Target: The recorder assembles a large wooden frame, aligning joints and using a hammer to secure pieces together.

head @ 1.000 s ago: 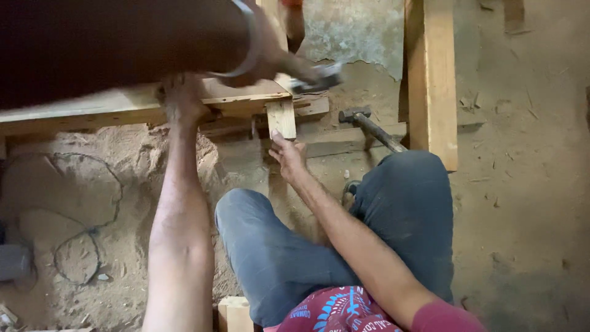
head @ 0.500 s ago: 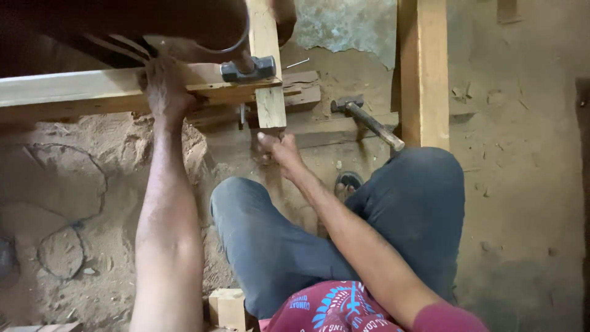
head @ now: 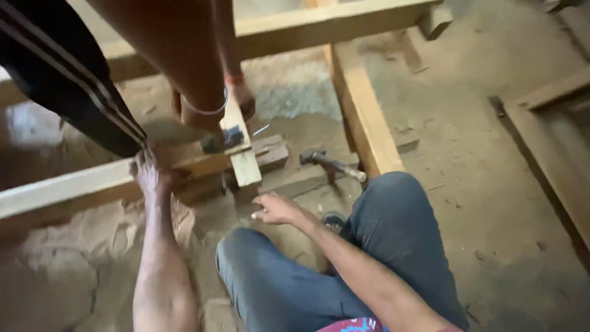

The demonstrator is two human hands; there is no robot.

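Two hands: left hand (head: 149, 175) fingers gripping the horizontal wooden beam (head: 67, 190), right hand (head: 275, 208) fingers loosely curled, empty.

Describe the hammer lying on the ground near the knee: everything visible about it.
The hammer lies flat on the sandy ground, untouched by any hand. It has a dark metal head pointing left and a pale, worn handle that runs right and slightly down toward the upright-lying wooden beam. Its handle end sits close above the person's jeans-clad knee. The right hand hovers nearby, apart from it.
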